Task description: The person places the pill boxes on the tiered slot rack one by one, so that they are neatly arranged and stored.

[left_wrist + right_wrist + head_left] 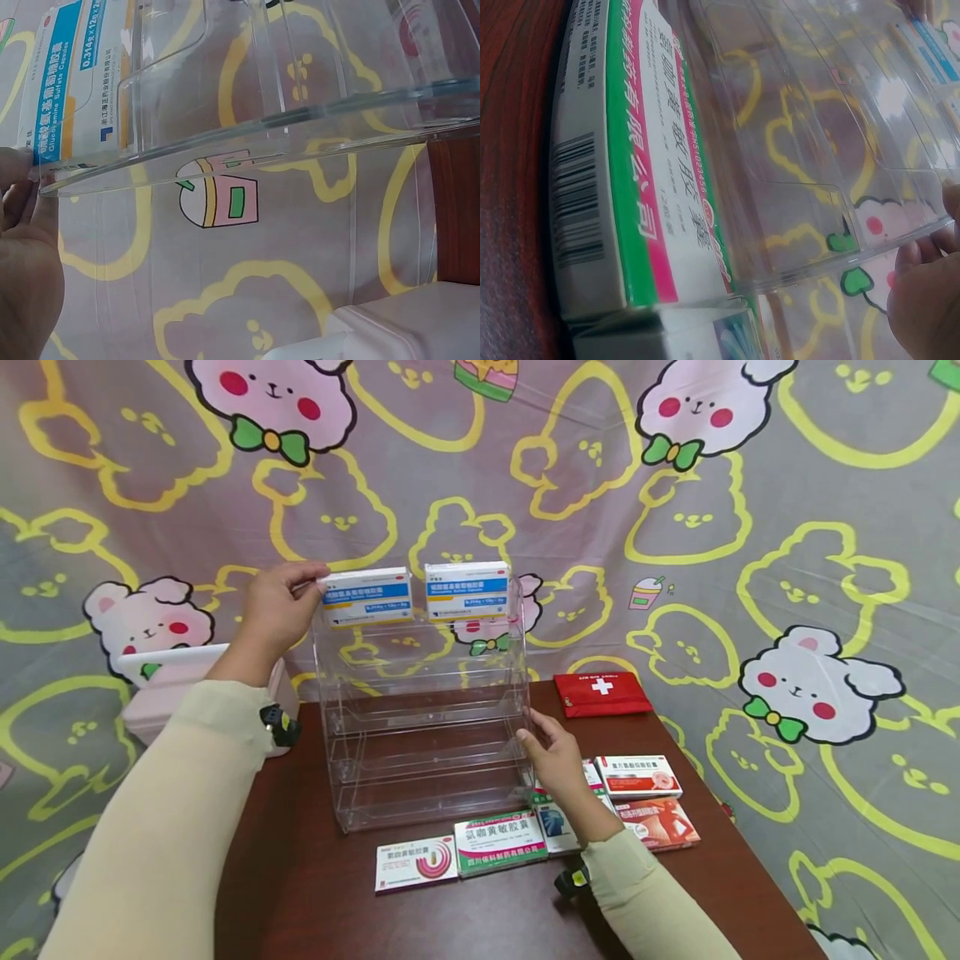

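Note:
A clear tiered display rack [431,752] stands on the table. Two blue-and-white medicine boxes sit side by side in its top tier, the left box [367,597] and the right box [467,592]. My left hand [279,610] pinches the left box at its outer end, beside the rack's side wall. In the left wrist view the fingertips meet that box's corner [75,90]. Lower down, my right hand [555,756] grips the rack's right side wall, thumb and fingers on either side of the clear panel [840,262]. The rack's lower tiers hold nothing.
In front of the rack lie a white box with pink rings [416,864] and a green-and-white box [501,843]. More medicine boxes, including an orange one [660,822], lie at the right, partly behind my forearm. A red first aid pouch [603,695] and pink bin [161,697] flank the rack.

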The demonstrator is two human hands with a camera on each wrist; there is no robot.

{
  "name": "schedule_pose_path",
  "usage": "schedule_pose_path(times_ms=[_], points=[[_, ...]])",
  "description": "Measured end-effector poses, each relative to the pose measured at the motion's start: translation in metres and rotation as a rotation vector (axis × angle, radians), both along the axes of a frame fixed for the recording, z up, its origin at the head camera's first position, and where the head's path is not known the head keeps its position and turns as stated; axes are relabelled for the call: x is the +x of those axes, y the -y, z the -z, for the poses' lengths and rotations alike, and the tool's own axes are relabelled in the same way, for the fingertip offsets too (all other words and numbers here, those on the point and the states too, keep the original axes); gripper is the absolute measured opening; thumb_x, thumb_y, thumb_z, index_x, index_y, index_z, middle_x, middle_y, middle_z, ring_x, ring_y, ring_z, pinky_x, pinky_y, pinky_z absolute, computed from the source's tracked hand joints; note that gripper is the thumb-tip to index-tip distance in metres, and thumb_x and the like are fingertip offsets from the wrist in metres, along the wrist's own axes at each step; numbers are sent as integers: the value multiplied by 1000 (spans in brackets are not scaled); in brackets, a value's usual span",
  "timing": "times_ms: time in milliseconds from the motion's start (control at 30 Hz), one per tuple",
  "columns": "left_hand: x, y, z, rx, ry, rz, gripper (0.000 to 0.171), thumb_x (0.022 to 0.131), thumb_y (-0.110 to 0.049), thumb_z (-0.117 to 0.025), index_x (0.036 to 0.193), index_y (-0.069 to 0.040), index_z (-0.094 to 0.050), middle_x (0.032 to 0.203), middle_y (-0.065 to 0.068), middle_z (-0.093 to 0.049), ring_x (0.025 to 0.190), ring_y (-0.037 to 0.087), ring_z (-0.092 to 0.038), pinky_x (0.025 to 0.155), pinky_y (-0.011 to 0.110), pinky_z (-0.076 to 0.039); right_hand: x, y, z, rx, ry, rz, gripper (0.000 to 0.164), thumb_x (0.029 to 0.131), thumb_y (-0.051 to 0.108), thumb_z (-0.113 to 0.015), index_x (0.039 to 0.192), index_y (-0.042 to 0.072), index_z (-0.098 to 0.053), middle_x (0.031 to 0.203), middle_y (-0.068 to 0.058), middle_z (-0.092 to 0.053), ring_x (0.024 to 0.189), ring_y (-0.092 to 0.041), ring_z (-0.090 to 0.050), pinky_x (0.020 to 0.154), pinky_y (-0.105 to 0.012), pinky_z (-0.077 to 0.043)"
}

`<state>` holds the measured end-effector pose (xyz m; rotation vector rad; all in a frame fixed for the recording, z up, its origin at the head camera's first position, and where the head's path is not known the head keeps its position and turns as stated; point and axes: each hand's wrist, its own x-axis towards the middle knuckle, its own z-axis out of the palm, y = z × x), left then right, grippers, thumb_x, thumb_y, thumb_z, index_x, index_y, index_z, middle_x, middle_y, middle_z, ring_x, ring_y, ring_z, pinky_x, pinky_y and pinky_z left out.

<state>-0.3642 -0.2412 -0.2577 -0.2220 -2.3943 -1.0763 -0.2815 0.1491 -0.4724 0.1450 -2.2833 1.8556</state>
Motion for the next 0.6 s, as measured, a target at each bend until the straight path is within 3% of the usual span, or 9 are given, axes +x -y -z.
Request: schedule_pose_path(times_ms=[167,267,367,467,600], points=[[3,2,-1,32,9,12,37,102,-19,-61,137,-8,-65,143,13,-61,129,23,-61,105,26,-53,14,6,-21,18,6,-5,52,99,13,-68,147,3,-53,144,-15,-57,137,-28,-54,114,-36,-45],[9,8,0,80,48,24,44,103,-26,-60,145,-14,-59,151,8,-56,138,23,-53,113,32,-48,19,9,-26,6,12,-9,51,99,12,-67,147,3,-53,145,-15,-57,137,-28,-54,114,-36,-45],[21,15,7,143,36,27,48,103,-31,-59,148,-15,-54,153,6,-54,142,22,-50,116,34,-45,20,10,-27,-3,17,-10,51,99,12,-68,147,4,-54,145,-15,-57,137,-28,-54,114,-37,-45],[35,18,28,236,-25,44,46,104,-25,-59,146,-8,-55,147,12,-58,135,18,-55,114,27,-46,19,9,-25,3,15,-4,50,99,12,-68,146,5,-54,144,-15,-57,136,-28,-54,114,-38,-45],[63,19,71,391,-78,83,43,101,-13,-64,140,2,-57,134,5,-67,125,9,-60,106,15,-48,10,4,-11,6,-14,2,51,98,17,-69,146,9,-56,143,-13,-58,136,-26,-55,114,-38,-45]])
